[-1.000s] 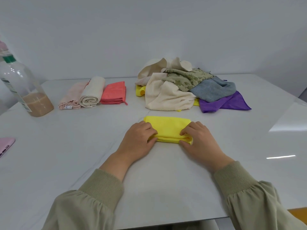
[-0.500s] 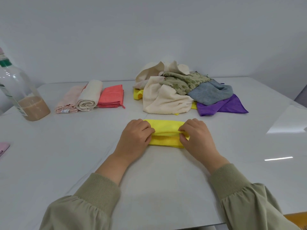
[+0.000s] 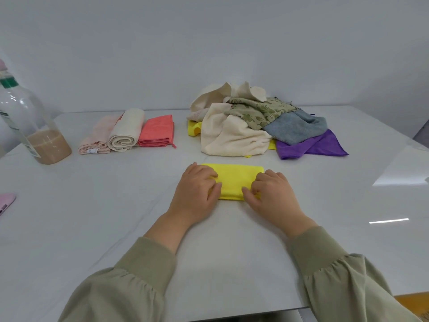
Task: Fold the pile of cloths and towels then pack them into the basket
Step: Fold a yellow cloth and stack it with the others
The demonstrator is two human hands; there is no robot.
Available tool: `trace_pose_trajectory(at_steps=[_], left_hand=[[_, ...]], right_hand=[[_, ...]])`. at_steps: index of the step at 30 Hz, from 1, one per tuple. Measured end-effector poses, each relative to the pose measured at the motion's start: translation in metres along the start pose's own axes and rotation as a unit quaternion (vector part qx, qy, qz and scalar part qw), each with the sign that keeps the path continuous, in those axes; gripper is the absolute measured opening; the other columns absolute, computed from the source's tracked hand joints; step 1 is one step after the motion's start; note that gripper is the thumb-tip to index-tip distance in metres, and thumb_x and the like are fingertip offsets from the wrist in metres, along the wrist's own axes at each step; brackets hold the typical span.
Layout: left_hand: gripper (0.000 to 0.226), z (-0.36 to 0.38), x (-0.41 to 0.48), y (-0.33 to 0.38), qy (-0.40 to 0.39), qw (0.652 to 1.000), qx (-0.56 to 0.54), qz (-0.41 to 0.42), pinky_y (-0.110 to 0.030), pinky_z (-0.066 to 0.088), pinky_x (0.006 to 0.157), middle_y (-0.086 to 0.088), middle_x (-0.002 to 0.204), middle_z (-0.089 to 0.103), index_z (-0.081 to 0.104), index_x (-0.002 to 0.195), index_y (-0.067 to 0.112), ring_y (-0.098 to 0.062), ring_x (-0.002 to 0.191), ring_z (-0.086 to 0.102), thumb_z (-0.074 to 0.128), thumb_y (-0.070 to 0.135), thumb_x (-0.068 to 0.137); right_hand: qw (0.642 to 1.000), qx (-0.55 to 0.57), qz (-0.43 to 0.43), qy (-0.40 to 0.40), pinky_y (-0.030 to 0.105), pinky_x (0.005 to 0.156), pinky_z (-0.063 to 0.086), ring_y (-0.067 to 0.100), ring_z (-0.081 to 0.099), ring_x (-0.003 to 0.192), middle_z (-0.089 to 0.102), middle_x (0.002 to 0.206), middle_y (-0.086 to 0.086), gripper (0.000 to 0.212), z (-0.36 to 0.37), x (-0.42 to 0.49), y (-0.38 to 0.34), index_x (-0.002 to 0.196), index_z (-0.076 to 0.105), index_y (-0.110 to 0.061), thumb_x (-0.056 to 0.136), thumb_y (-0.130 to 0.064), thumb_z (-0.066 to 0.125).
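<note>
A folded yellow cloth (image 3: 234,178) lies on the white table (image 3: 116,217) in front of me. My left hand (image 3: 197,194) grips its left end with curled fingers. My right hand (image 3: 272,196) pinches its right end, thumb at the near edge. Behind it sits a loose pile of cloths (image 3: 260,122): cream towels, a green patterned cloth, a grey one, a purple one (image 3: 311,147) and another yellow one underneath. Three folded cloths lie in a row at the back left: pale pink (image 3: 97,135), cream (image 3: 126,130) and coral (image 3: 157,131). No basket is in view.
A clear plastic bottle (image 3: 27,122) with brown liquid and a green cap stands at the far left. A pink object (image 3: 5,202) pokes in at the left edge. A white wall runs behind the table.
Both hands have rolled the near edge of the yellow cloth forward, making the fold narrower, and moved closer together on it.
</note>
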State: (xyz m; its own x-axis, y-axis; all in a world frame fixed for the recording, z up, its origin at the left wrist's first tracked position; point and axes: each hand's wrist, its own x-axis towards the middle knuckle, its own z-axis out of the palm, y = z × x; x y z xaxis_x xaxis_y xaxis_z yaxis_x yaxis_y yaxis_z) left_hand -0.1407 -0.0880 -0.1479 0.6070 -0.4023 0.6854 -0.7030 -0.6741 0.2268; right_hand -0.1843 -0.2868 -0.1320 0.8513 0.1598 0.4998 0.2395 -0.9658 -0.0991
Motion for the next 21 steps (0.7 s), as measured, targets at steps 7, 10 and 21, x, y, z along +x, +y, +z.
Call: trace_pose_trajectory(at_steps=[7,10,21], left_hand=[[0.045,0.008,0.020,0.024,-0.176,0.975,0.095,-0.096,-0.050,0.020,0.113,-0.006,0.154,0.031,0.044,0.140,0.012,-0.028,0.144,0.021,0.030,0.026,0.100],[0.053,0.008,0.015,0.016,-0.317,0.930,0.141,-0.119,-0.050,0.005,0.117,0.006,0.161,-0.002,0.010,0.153,0.021,-0.022,0.147,-0.009,0.019,0.036,0.104],[0.066,-0.003,0.001,-0.010,-0.327,0.937,0.124,-0.003,-0.041,-0.004,0.118,0.013,0.160,0.002,0.012,0.153,0.028,-0.013,0.147,-0.008,0.026,0.059,0.096]], right_hand=[[0.995,-0.018,0.082,-0.054,0.034,0.057,0.032,0.034,0.054,0.061,0.054,0.060,0.015,0.034,0.010,0.017,-0.015,0.050,0.045,-0.011,0.073,-0.018,0.069],[0.991,-0.026,0.073,-0.113,0.048,0.085,0.045,0.038,0.054,0.110,0.055,0.124,0.020,0.034,0.011,0.012,-0.012,0.109,0.062,-0.009,0.081,-0.026,0.055],[0.962,0.043,0.070,-0.260,0.046,0.117,0.008,0.022,-0.002,0.147,-0.003,0.161,-0.002,0.055,0.018,0.014,0.004,0.153,0.004,-0.028,0.102,-0.040,0.022]])
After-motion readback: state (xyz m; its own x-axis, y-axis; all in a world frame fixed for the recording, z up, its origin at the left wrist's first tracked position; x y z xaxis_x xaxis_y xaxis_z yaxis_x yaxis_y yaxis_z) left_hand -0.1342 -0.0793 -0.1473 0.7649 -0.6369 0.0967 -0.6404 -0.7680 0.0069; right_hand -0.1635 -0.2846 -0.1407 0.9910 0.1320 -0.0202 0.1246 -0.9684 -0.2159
